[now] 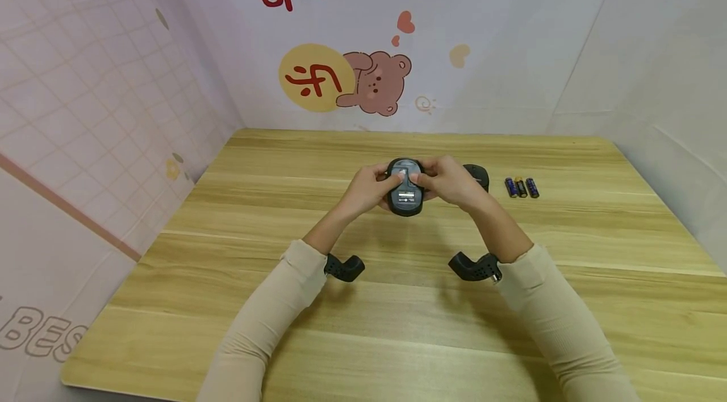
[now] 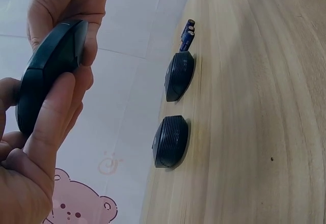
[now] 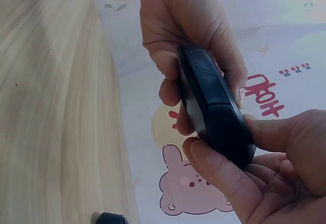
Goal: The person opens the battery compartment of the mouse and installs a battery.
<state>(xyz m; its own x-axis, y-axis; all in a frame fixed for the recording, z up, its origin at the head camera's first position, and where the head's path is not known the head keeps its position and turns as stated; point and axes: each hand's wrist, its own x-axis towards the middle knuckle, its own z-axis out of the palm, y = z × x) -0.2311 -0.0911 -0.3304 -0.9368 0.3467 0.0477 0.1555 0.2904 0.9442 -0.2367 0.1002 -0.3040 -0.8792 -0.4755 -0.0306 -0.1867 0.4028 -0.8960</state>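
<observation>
A black computer mouse (image 1: 406, 203) is held above the table with its grey underside and white label facing up. My left hand (image 1: 366, 189) grips its left side, thumb pressed on the underside near the middle. From the other side my right hand (image 1: 451, 182) grips it, its thumb also on the underside. The left wrist view shows the mouse (image 2: 43, 76) edge-on between the fingers of both hands. In the right wrist view its side and buttons (image 3: 219, 102) face the camera, with fingers curled around both ends.
Two more black mice, a farther one (image 2: 179, 76) and a nearer one (image 2: 170, 141), lie on the wooden table (image 1: 397, 326). Several small batteries (image 1: 521, 187) lie in a row to the right. A printed cloth wall (image 1: 500, 23) stands behind the table.
</observation>
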